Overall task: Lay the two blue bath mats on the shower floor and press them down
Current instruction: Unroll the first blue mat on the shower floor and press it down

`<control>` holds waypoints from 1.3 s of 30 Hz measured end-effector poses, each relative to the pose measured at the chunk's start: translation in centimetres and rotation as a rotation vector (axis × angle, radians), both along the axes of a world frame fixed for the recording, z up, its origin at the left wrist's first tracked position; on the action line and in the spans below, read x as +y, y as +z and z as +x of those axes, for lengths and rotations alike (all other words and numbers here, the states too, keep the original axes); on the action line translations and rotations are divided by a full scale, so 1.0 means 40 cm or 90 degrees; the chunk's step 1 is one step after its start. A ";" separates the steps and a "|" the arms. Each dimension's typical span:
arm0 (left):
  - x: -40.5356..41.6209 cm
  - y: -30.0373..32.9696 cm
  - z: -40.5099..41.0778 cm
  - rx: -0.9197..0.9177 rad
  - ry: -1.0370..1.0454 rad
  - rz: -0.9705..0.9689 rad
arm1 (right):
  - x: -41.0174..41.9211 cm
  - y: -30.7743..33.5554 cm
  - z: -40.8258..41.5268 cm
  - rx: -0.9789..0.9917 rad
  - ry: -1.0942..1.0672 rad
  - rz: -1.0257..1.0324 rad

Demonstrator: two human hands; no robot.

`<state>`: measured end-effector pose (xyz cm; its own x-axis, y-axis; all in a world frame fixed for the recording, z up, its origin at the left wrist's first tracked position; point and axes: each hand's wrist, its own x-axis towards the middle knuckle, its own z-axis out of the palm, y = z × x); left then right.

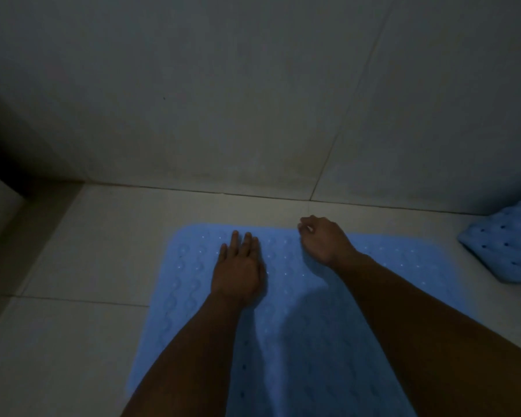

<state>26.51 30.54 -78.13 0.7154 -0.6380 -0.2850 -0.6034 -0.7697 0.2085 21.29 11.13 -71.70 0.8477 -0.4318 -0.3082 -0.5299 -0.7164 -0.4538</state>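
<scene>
— Since the first blue mat [298, 296] lay flat on the shower floor [82, 251] near the wall [223, 100], why were both hands on it?
— To press it down, likely. The left hand [238, 272] lay flat, fingers [247, 245] straight; the right hand [324, 239] curled loosely at the far edge, gripping nothing. The second mat [506, 245] sat crumpled at right

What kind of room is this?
Probably a shower or bathroom: pale floor tiles meet a tiled wall, and a blue holed bath mat lies flat on the floor.
</scene>
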 end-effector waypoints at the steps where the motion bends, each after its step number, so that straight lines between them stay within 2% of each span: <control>1: -0.020 -0.010 -0.012 0.004 -0.014 -0.005 | -0.016 -0.012 -0.020 -0.011 -0.017 -0.001; 6: -0.110 -0.059 -0.053 0.001 -0.018 -0.049 | -0.066 -0.064 -0.081 -0.055 -0.049 -0.002; 10: -0.138 -0.105 -0.084 -0.078 0.005 -0.024 | -0.102 -0.106 -0.100 -0.114 -0.038 -0.003; 13: -0.133 -0.120 -0.091 -0.117 -0.011 -0.053 | -0.121 -0.138 -0.103 -0.157 -0.025 -0.008; 18: -0.137 -0.126 -0.093 -0.120 -0.047 -0.036 | -0.144 -0.175 -0.117 -0.269 -0.059 -0.028; 21: -0.143 -0.123 -0.087 -0.097 -0.045 -0.025 | -0.157 -0.179 -0.126 -0.282 -0.064 -0.040; 25: -0.152 -0.066 -0.057 -0.030 -0.052 -0.018 | -0.172 -0.146 -0.126 -0.211 -0.058 -0.017; 29: -0.214 0.077 0.045 0.055 -0.062 0.119 | -0.159 -0.091 -0.105 -0.078 -0.020 -0.071; 32: -0.220 0.116 0.055 0.010 -0.064 0.115 | -0.103 -0.081 -0.091 -0.029 0.028 -0.108; 36: -0.166 0.068 -0.018 -0.022 -0.022 0.058 | -0.023 -0.158 -0.094 0.069 0.127 -0.130; 39: -0.143 0.020 -0.021 -0.071 -0.023 0.037 | 0.000 -0.245 -0.118 0.024 0.121 -0.210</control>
<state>25.65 24.83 -77.35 0.7219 -0.6484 -0.2418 -0.6477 -0.7561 0.0938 16.56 11.11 -81.52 0.9129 -0.3490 -0.2115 -0.3852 -0.9081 -0.1643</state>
